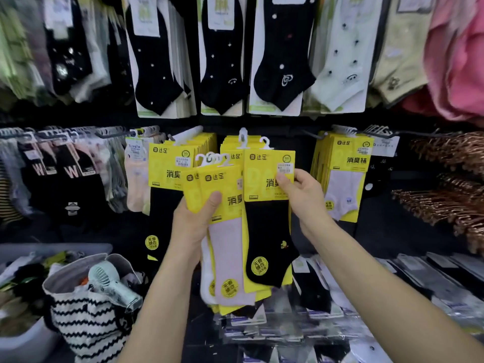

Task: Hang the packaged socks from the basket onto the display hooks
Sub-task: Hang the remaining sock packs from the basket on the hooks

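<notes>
The black-sock pack (267, 226), on a yellow card with a white plastic hook (265, 142) at its top, is held up against the display by the right hand (303, 200), which pinches the card's right edge, thumb on the front by the price sticker and fingers behind. Whether the plastic hook sits on a display prong cannot be told. Directly behind the pinched card hangs a thick row of matching yellow packs (230, 146). Just left of this grip, the left hand (191, 226) grips a fanned stack of packs (225, 247) – pale lilac sock in front, white ones behind – with the thumb pressed across the front card and the fingers wrapped behind; the stack overlaps the left edge of the black-sock pack. Further left of that hand hangs another yellow pack with a black sock (162, 163), and beyond the right hand hangs one with a lilac sock (345, 179). Dark display hooks (112, 132) loaded with other socks run off to the left. Above both hands hang black ankle socks (157, 74) on white cards. Below the left forearm stands a striped bag (89, 326) with a pale green handheld fan (104, 277) poking out, beside a grey bin (52, 248) – and below the right forearm lie flat clear-wrapped packs (445, 284).
</notes>
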`<state>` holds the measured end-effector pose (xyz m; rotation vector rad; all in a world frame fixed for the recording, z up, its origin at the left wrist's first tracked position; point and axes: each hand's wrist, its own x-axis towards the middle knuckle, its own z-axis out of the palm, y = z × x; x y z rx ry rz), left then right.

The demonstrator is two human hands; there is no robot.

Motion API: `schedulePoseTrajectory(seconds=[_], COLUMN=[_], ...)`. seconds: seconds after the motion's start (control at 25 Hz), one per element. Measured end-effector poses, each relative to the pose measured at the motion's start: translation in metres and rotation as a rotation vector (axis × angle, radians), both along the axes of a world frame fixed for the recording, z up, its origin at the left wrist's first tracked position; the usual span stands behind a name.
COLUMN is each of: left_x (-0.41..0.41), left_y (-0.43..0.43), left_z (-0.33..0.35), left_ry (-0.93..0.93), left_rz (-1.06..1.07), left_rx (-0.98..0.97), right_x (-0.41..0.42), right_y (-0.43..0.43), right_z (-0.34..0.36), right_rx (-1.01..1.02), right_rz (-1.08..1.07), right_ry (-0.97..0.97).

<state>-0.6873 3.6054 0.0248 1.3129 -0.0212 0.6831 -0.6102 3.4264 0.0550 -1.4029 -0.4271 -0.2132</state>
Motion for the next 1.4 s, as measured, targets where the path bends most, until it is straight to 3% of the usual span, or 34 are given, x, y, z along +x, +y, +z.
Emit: schedulePoseTrajectory(seconds=[0.32, 0.52, 0.72, 1.04, 1.16, 1.24, 1.4], left_x=[-0.022, -0.027, -0.027, -0.012, -0.002, 0.002, 0.009], left_y=[0.05, 0.05, 0.046, 0.023, 0.014, 0.01, -0.003], left_z=[0.002, 0.002, 0.005, 0.001, -0.003, -0.004, -0.004], left_ry=[-0.03, -0.036, -0.081, 0.055, 0.079, 0.077, 0.036], left_rz=[0.159, 0.118, 0.075, 0.014, 0.003, -0.008, -0.028], left_rx=[0.033, 0.056, 0.057, 0.027, 0.029, 0.03, 0.045], right_x=[0.016, 0.016, 0.02, 0.04, 0.03, 0.017, -0.001], right_y=[0.032, 0.041, 0.049, 0.054, 0.042, 0.038, 0.04], right_z=[0.011, 0.006, 0.003, 0.002, -0.006, -0.009, -0.01], right_rx=[-0.102, -0.071, -0.162, -0.308, -0.224, -0.139, -0.276], right_rz=[-0.12, -0.124, -0.166, -0.289, -0.387, -0.276, -0.079], right_ry=[-0.02, -0.06, -0.04, 0.052, 0.014, -0.083, -0.113])
